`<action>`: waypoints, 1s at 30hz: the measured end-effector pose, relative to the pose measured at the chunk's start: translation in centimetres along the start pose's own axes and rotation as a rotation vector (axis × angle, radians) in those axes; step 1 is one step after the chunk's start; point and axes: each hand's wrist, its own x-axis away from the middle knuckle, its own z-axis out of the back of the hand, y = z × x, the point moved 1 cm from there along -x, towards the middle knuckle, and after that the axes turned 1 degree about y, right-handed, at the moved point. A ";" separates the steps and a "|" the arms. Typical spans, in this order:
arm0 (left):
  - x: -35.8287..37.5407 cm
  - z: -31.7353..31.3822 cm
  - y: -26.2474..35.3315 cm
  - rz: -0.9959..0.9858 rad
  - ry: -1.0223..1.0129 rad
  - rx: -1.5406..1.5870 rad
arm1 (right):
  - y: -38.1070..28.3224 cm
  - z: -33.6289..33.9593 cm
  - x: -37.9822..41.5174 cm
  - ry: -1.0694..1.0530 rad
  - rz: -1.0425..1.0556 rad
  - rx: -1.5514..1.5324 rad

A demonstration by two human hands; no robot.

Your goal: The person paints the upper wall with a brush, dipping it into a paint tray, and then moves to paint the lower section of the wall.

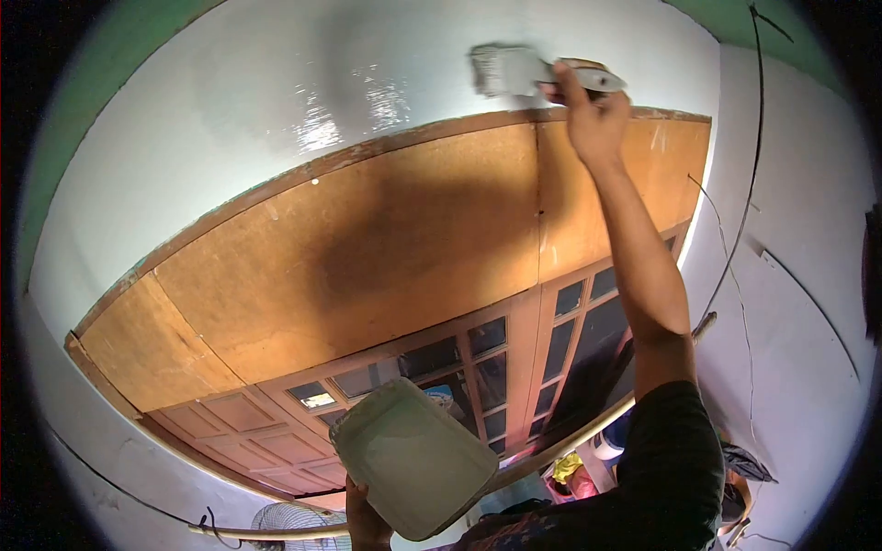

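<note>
Your right hand (599,124) grips the brush (507,72) by its handle, raised up at the white wall (202,119) above the wooden panel (266,289). Glossy streaks (319,130) shine on the wall to the brush's left. Your left hand (364,519) grips the tub (375,413) by its edge, low down in front of the doors (538,354).

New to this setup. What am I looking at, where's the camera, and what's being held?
No machine here: it's a person working with two bare hands. There's just one picture, taken by a camera worn on the head; its wide lens makes straight edges look curved. The raised right hand grips a wide brush against or very near the pale upper wall, where shiny, wet-looking patches show. The left hand holds a shallow tray, pale inside. Beyond it are wooden boards with glass panes below.
</note>
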 end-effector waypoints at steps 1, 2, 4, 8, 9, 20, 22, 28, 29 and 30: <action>0.1 -0.4 0.1 0.007 0.022 0.046 | -0.1 -1.1 0.4 -0.031 -0.008 -0.002; -0.1 0.6 0.1 0.014 0.018 0.037 | 0.0 -1.5 0.5 -0.062 -0.015 -0.004; -0.5 4.1 0.1 0.181 0.124 -0.056 | 1.0 -1.0 0.3 -0.048 -0.041 -0.038; -0.4 4.4 0.5 0.061 -0.055 -0.074 | 4.3 3.2 -2.5 -0.032 -0.062 -0.030; -0.2 5.2 0.3 0.075 0.012 -0.065 | 4.7 4.8 -3.4 -0.018 -0.053 -0.007; -0.2 3.7 0.4 0.080 0.020 -0.040 | 4.6 11.3 -7.3 0.306 0.431 0.778; -0.5 4.6 0.2 0.125 0.070 0.018 | 5.0 9.7 -7.1 0.279 0.470 0.868; -0.3 3.3 -0.3 0.116 0.130 0.058 | 1.6 0.5 -0.8 0.011 0.494 0.719; 0.0 3.3 -0.3 0.114 0.132 0.057 | 1.9 -0.9 -0.2 -0.026 0.553 0.704; 0.2 3.5 -0.3 0.097 0.124 0.014 | 0.7 -2.2 0.7 -0.075 0.566 0.689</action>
